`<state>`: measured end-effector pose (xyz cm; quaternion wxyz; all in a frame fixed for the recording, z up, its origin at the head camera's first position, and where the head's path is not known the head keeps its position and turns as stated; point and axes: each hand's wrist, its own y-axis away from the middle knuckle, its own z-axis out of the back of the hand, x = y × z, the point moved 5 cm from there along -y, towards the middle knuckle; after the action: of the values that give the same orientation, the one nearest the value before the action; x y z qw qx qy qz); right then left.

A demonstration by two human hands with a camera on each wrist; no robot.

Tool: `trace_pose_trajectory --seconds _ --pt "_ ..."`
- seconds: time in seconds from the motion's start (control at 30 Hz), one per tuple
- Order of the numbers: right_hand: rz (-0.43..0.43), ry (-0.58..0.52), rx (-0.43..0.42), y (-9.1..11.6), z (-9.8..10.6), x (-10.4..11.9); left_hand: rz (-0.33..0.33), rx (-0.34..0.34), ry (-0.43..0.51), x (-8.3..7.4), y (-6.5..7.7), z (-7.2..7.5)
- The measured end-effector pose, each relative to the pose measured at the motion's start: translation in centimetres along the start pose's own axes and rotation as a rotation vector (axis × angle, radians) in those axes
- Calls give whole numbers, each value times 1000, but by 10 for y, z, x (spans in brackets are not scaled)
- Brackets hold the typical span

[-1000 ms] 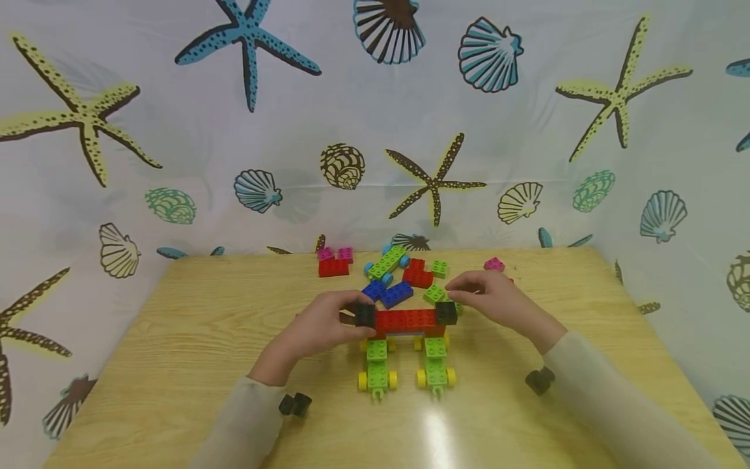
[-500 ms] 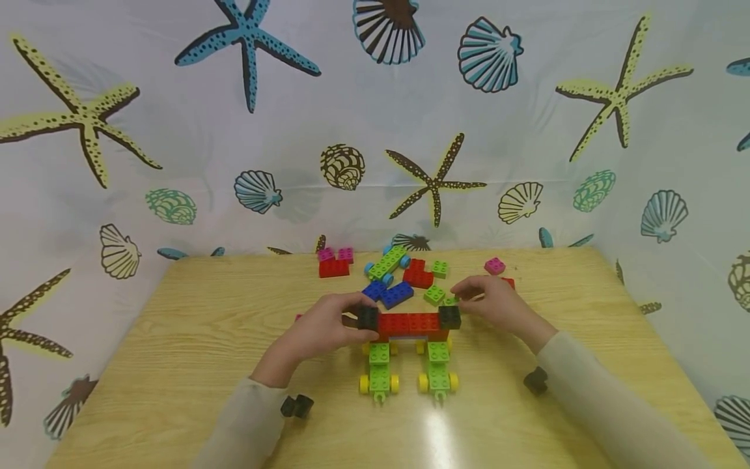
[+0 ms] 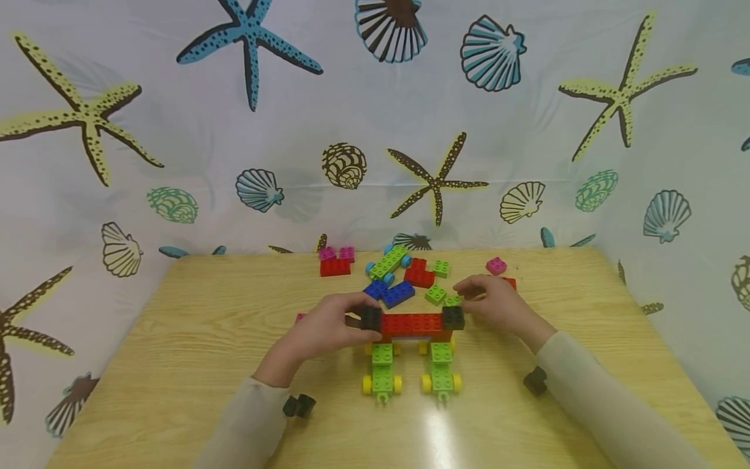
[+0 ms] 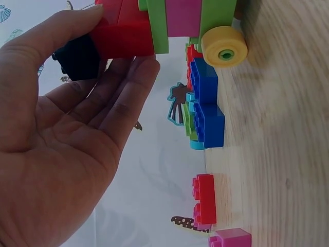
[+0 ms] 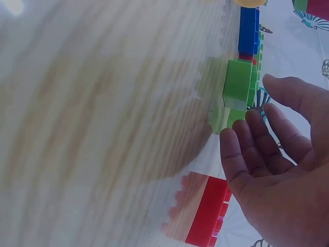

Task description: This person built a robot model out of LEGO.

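The left hand (image 3: 331, 322) has its thumb and fingers (image 4: 136, 85) clamped on the 9 o'clock end of a brick-built toy (image 3: 412, 324), where a black brick (image 3: 371, 318) caps the red beam. The right hand (image 3: 498, 303) lies between 2 and 3 o'clock from the toy, thumb and fingers (image 5: 264, 141) apart, holding nothing, just beside a light green brick (image 3: 452, 301); whether they touch is unclear.

Another black brick (image 3: 453, 318) caps the beam's 3 o'clock end. Under the beam, two green wheeled bases (image 3: 383, 376) point toward 6 o'clock on yellow wheels.

Around the toy, a blue brick (image 3: 398, 294) lies at 11 o'clock, a green car (image 3: 390, 261) with blue wheels beyond it, red bricks (image 3: 418, 273) at 12, and a pink brick (image 3: 496, 265) at 2, all on the wooden counter (image 3: 234, 312).
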<state>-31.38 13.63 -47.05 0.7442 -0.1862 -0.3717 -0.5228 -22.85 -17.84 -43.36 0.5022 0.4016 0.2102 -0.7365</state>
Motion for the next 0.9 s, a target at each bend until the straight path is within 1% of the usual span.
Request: trace_pose_trajectory --seconds 0.1,0.27,0.4,0.5,0.57,0.67,0.77,0.83,0.9 --pt "0 -1 4 0 -1 0 -7 3 3 -1 0 -1" --pt "3 -3 -2 1 -1 -2 12 2 13 0 -1 -3" --pt "48 -6 -21 9 3 5 22 -8 15 0 -4 -7" --pt "94 -28 -18 22 10 13 11 -16 13 -4 -10 -16" --pt "121 -50 -2 31 14 20 -2 -23 2 -8 -14 -20" --pt "148 -69 46 43 16 26 -28 -22 -13 -15 -20 -28" --pt "159 -35 81 53 16 27 -57 -2 -35 -21 -26 -33" --pt "169 5 85 57 15 26 -83 16 -48 -25 -31 -34" --pt "181 36 76 60 16 25 -130 26 -71 -29 -38 -32"
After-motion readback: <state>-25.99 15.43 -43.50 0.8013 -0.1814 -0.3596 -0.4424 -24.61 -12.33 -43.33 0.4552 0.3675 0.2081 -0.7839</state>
